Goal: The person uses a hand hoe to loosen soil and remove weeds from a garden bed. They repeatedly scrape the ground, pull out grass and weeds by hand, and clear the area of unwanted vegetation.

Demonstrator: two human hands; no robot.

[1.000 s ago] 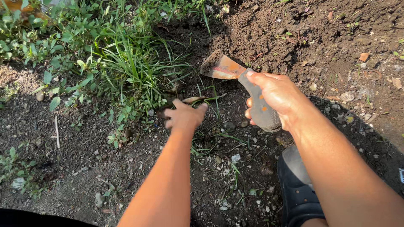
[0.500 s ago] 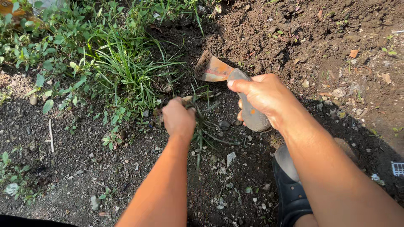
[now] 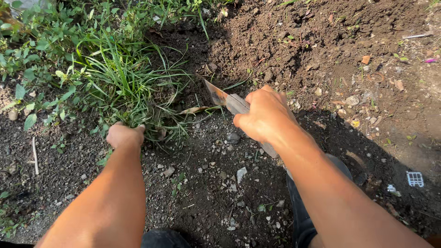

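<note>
trowel (image 3: pixel 223 99): rusty, dirty blade, points up-left at the grass clump (image 3: pixel 124 78)
right hand (image 3: pixel 264 115): grips trowel handle
left hand (image 3: pixel 125 136): clenched on grass

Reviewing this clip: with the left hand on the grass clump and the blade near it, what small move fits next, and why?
Probably drive the trowel blade into the soil under the grass clump. The left hand is fisted at the clump's base, and the right hand holds the blade tip just beside the roots, not yet under them.
</note>
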